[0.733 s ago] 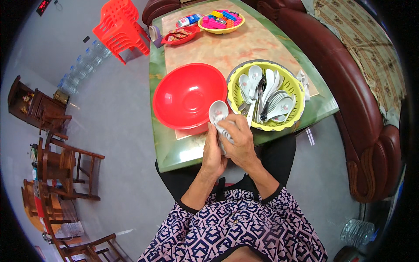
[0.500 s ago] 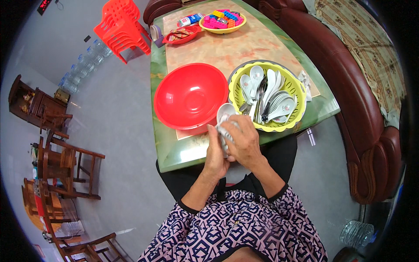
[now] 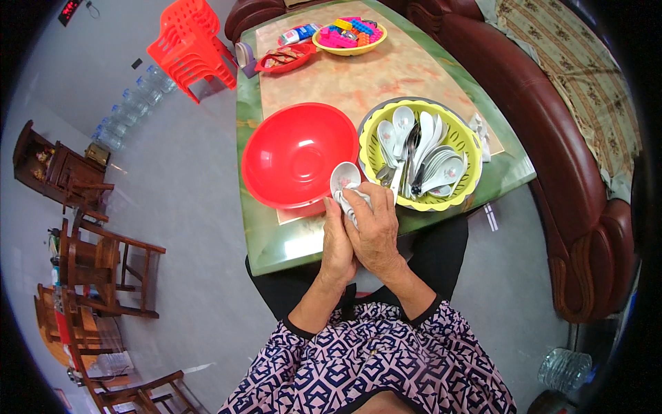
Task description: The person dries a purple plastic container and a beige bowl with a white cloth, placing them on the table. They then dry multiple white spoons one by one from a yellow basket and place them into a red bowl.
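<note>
A white soup spoon [image 3: 344, 176] with a small pink pattern in its bowl sticks up from between my hands, over the near rim of the red basin [image 3: 258, 165]. My left hand [image 3: 338, 245] closes round its handle from the left; the handle is mostly hidden. My right hand [image 3: 376, 231] presses a bunched white cloth [image 3: 349, 208] against the spoon, fingers curled over it. Right of my hands stands a yellow basket [image 3: 472, 176], holding several white spoons [image 3: 441, 172] and metal cutlery [image 3: 412, 148]. The red basin has nothing in it.
Farther back on the table [image 3: 331, 90] are a yellow bowl of toy bricks [image 3: 348, 34], a red dish of wrapped packets [image 3: 284, 58] and a blue-white package [image 3: 298, 33]. White tissue [image 3: 480, 131] lies beside the basket. A brown sofa [image 3: 524, 117] flanks the table's right side.
The spoon has shifted slightly left and its bowl faces me more. My right hand has turned further over the cloth, and both hands have moved a little left.
</note>
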{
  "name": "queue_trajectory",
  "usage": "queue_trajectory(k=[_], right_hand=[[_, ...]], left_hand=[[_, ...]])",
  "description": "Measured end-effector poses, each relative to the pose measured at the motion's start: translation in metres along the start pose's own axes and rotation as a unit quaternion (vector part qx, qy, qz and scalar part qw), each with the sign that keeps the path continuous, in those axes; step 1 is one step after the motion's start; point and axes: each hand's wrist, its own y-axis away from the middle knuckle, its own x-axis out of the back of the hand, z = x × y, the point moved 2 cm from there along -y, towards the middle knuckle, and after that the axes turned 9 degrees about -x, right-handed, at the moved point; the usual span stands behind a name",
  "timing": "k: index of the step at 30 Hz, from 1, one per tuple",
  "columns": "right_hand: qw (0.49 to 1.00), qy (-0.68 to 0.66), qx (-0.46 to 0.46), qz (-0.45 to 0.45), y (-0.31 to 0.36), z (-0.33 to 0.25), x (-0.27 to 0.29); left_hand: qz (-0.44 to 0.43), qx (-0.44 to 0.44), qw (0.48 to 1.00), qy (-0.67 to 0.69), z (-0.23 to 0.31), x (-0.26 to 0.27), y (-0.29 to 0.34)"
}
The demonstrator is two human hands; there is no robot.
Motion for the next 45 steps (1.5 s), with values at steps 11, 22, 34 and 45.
queue_trajectory(k=[11,22,34,45], right_hand=[[0.988,-0.106,0.002,-0.110,0.026,-0.008,0.024],[0.948,-0.160,-0.102,-0.256,0.059,0.016,0.029],[0.943,-0.151,-0.158,-0.250,0.055,0.042,0.021],[0.946,-0.127,-0.168,-0.245,0.047,0.054,0.006]], left_hand=[[0.015,-0.008,0.996,0.093,-0.006,0.027,-0.006],[-0.030,-0.356,0.744,-0.565,0.055,0.066,-0.077],[-0.049,-0.130,0.628,-0.766,0.048,0.079,-0.118],[-0.027,-0.102,0.646,-0.756,0.053,0.081,-0.125]])
